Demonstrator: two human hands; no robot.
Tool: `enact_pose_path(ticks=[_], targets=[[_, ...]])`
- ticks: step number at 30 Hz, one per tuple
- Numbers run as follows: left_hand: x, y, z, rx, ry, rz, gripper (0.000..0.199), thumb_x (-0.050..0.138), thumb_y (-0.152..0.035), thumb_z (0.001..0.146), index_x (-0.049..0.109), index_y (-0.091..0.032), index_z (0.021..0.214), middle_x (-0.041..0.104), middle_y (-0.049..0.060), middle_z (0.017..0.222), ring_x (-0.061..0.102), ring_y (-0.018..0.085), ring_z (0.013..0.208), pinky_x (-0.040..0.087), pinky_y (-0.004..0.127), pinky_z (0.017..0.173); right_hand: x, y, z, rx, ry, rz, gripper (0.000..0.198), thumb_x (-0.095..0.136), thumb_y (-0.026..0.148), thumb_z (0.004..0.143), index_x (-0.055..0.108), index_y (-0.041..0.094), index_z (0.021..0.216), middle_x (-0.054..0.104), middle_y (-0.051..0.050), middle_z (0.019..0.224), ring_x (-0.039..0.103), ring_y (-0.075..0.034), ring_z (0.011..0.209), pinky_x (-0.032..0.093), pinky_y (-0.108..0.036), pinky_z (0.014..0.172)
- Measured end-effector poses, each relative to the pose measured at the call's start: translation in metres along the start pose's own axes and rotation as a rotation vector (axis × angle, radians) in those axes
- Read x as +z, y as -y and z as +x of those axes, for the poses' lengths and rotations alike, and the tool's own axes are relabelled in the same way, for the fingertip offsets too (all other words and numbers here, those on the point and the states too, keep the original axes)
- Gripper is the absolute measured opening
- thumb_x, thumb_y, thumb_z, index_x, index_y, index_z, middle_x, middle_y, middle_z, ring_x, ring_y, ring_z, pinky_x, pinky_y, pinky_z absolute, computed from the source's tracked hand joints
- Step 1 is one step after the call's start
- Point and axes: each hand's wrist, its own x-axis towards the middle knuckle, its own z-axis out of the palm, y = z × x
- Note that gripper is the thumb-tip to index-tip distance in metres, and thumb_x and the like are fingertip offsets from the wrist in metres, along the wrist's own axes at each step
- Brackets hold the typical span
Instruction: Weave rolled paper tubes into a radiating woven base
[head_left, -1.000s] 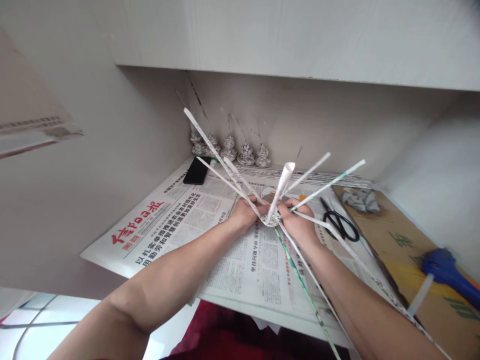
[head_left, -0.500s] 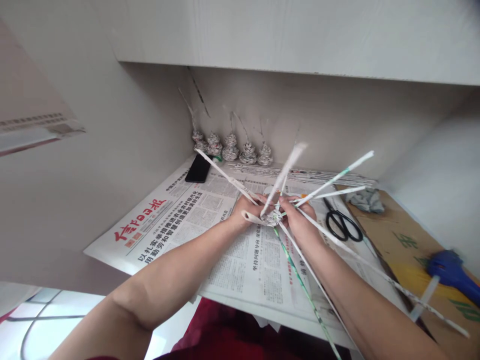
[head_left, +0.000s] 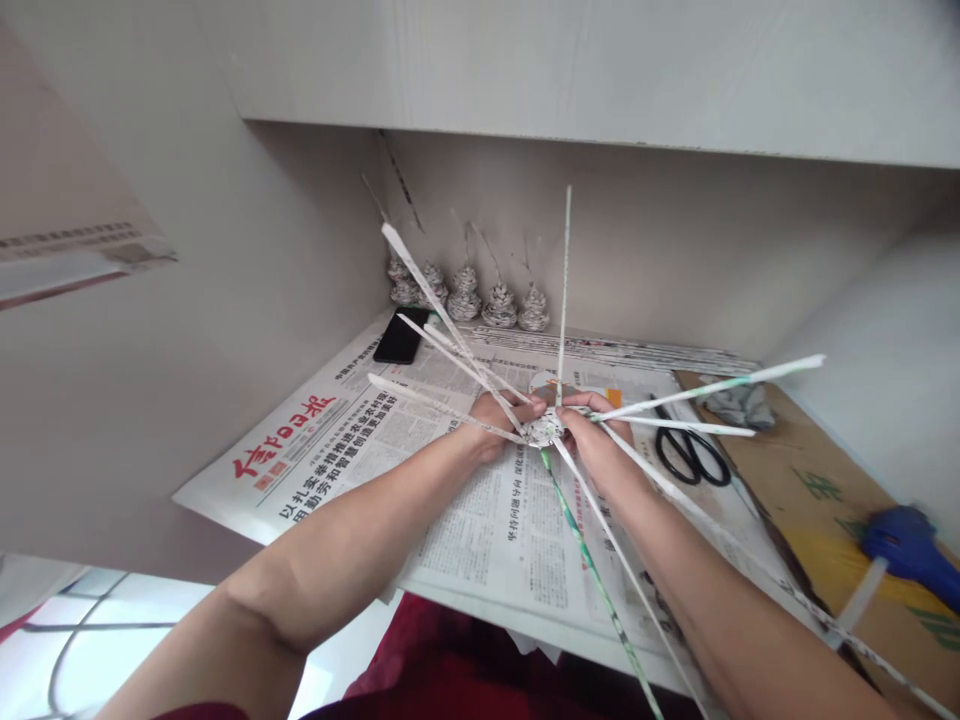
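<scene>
Between my hands is a small round woven paper base (head_left: 541,430), with several rolled paper sticks (head_left: 450,325) radiating out from it. My left hand (head_left: 501,420) grips the base's left edge, its thumb near the root of the left-pointing sticks. On the right rim my right hand (head_left: 589,425) closes, fingers and thumb pinching the weave. One stick points up towards the back wall, and a green-marked stick (head_left: 592,570) runs down towards my lap. Others pass over and beside my right forearm. The underside of the base is hidden.
Several woven paper gourds (head_left: 499,305) line the back wall, beside a black phone (head_left: 402,335). Spare paper sticks (head_left: 675,355) lie along the rear. Black scissors (head_left: 694,450) and a blue glue gun (head_left: 907,550) are at right. Newspaper (head_left: 360,440) covers the table; a panel (head_left: 562,80) overhangs it.
The sticks have swung round: one thick stick that stood over the base now leans to the upper left, and the right-hand ones sit lower. Both hands keep hold of the woven base.
</scene>
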Motion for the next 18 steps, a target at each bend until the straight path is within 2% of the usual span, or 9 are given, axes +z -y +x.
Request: enact_pose_path(ticks=[3, 5, 12, 15, 18], targets=[[0.001, -0.002, -0.001, -0.076, 0.02, -0.044, 0.033, 0.089, -0.029, 0.05, 0.069, -0.009, 0.068, 0.066, 0.005, 0.061, 0.058, 0.013, 0.054, 0.045, 0.027, 0.057, -0.001, 0.001, -0.001, 0.016, -0.018, 0.036, 0.013, 0.069, 0.029, 0.065, 0.062, 0.02, 0.071, 0.059, 0.003, 0.053, 0.052, -0.013, 0.045, 0.042, -0.023, 0.041], [0.002, -0.005, -0.002, -0.087, 0.02, -0.046, 0.032, 0.089, -0.026, 0.049, 0.069, -0.008, 0.067, 0.065, 0.005, 0.059, 0.058, 0.013, 0.054, 0.046, 0.027, 0.057, -0.002, 0.004, 0.001, 0.044, 0.038, 0.083, 0.014, 0.071, 0.028, 0.064, 0.062, 0.021, 0.072, 0.06, 0.003, 0.056, 0.054, -0.014, 0.048, 0.044, -0.024, 0.044], [-0.002, -0.009, 0.002, -0.004, 0.016, -0.059, 0.031, 0.086, -0.023, 0.053, 0.07, -0.008, 0.075, 0.068, 0.006, 0.067, 0.062, 0.013, 0.059, 0.048, 0.027, 0.063, -0.029, 0.028, 0.018, 0.387, 0.335, 0.334, 0.026, 0.075, 0.027, 0.063, 0.068, 0.018, 0.087, 0.07, -0.003, 0.075, 0.063, -0.015, 0.06, 0.041, -0.022, 0.042], [-0.004, -0.01, 0.004, 0.0, 0.012, -0.087, 0.032, 0.086, -0.023, 0.053, 0.07, -0.008, 0.075, 0.068, 0.005, 0.066, 0.062, 0.013, 0.058, 0.048, 0.026, 0.061, -0.039, 0.037, 0.022, 0.394, 0.349, 0.433, 0.031, 0.075, 0.025, 0.064, 0.07, 0.018, 0.094, 0.07, -0.003, 0.078, 0.062, -0.014, 0.062, 0.042, -0.021, 0.043], [-0.004, -0.011, 0.005, -0.01, -0.021, -0.109, 0.033, 0.087, -0.022, 0.05, 0.069, -0.008, 0.075, 0.068, 0.005, 0.064, 0.062, 0.013, 0.056, 0.047, 0.026, 0.059, -0.038, 0.038, 0.022, 0.326, 0.275, 0.54, 0.031, 0.077, 0.023, 0.065, 0.07, 0.02, 0.095, 0.07, -0.001, 0.082, 0.062, -0.013, 0.065, 0.046, -0.021, 0.048]])
